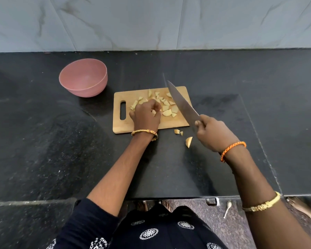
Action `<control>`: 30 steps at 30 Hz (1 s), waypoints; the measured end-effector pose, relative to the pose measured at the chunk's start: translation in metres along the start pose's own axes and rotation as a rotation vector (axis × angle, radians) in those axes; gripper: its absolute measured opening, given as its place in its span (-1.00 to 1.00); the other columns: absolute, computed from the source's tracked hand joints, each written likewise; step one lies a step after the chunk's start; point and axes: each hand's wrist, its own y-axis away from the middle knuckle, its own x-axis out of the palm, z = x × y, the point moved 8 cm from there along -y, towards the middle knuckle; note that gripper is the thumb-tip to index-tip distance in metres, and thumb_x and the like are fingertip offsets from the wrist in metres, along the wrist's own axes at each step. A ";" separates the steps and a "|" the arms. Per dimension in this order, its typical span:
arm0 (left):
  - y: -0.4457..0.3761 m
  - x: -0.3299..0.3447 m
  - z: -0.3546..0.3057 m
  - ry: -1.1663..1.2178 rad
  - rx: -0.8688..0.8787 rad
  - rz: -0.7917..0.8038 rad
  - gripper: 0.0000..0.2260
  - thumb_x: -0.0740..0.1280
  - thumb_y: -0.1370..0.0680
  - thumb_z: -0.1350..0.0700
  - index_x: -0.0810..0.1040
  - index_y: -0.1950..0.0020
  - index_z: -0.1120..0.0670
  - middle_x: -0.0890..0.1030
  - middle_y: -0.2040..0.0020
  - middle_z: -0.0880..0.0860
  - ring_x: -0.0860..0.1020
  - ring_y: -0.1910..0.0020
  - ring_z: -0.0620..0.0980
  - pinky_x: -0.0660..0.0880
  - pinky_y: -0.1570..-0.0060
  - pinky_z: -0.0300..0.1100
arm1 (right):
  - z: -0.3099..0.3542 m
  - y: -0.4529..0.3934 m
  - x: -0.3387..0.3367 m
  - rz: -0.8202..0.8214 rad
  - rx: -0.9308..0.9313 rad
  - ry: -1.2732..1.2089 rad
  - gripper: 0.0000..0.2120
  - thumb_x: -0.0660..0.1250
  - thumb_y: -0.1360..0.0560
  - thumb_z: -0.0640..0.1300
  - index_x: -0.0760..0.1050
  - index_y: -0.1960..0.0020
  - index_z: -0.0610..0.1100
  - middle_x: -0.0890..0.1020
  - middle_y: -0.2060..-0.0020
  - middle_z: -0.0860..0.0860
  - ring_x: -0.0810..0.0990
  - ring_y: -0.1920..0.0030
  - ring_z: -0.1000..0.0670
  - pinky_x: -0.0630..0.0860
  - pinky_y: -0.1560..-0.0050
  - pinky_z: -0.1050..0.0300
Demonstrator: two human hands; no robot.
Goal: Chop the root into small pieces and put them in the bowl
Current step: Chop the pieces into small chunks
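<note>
A wooden cutting board [169, 125] lies on the black counter, strewn with several pale yellow root pieces [167, 112]. My left hand [145, 115] rests on the board with its fingers curled around a few root pieces. My right hand [214, 133] grips the handle of a large knife [181, 103], whose blade slants up and away over the board's right side, lifted off the wood. Three root pieces [188, 141] lie on the counter just in front of the board. A pink bowl [83, 81] stands to the board's far left and looks empty.
The black stone counter [43, 141] runs to a grey marbled wall [151, 24] behind. Its front edge is near my body, and below it the floor shows a small white spoon [227, 209] and a bare foot [305, 209] at the right.
</note>
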 end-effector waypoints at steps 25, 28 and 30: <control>0.048 0.057 -0.051 -0.476 0.397 0.336 -0.79 0.22 -0.54 0.15 0.60 -0.09 0.12 0.57 0.03 0.11 0.51 0.00 0.10 0.34 -0.04 -0.13 | -0.033 -0.010 0.016 -0.010 0.106 -0.179 -0.78 0.05 -0.63 -0.07 0.40 0.06 -0.14 0.45 0.29 -0.04 0.42 0.34 -0.01 0.41 0.35 0.12; 0.049 0.056 -0.056 -0.520 0.392 0.309 -0.79 0.18 -0.53 0.22 0.58 -0.06 0.14 0.57 0.04 0.12 0.51 0.04 0.10 0.35 0.00 -0.13 | -0.031 -0.010 0.019 0.000 0.098 -0.173 -0.78 0.05 -0.63 -0.07 0.40 0.06 -0.15 0.45 0.30 -0.03 0.42 0.35 0.00 0.44 0.25 0.06; 0.050 0.055 -0.056 -0.533 0.399 0.293 -0.81 0.17 -0.54 0.24 0.56 -0.03 0.17 0.55 0.05 0.14 0.50 0.06 0.12 0.33 0.06 -0.13 | -0.030 -0.010 0.020 0.011 0.099 -0.174 -0.78 0.05 -0.63 -0.07 0.41 0.04 -0.15 0.45 0.29 -0.03 0.43 0.33 0.00 0.45 0.22 0.05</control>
